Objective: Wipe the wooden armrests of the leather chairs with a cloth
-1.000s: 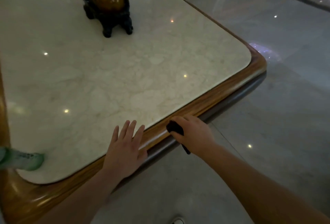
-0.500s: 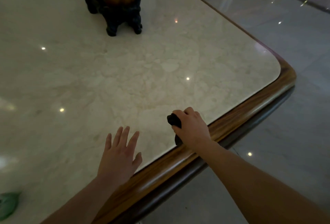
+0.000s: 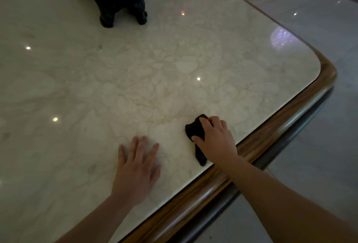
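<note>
Right hand (image 3: pixel 215 140) is bunched around the black cloth (image 3: pixel 194 130), pressing it on the marble table (image 3: pixel 135 80); left hand (image 3: pixel 136 169) lies flat and empty, probably just bracing.

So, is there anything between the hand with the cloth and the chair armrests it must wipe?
I cannot tell: no chair is in view. The right hand presses the cloth on the marble table, beside the flat left hand.
</note>
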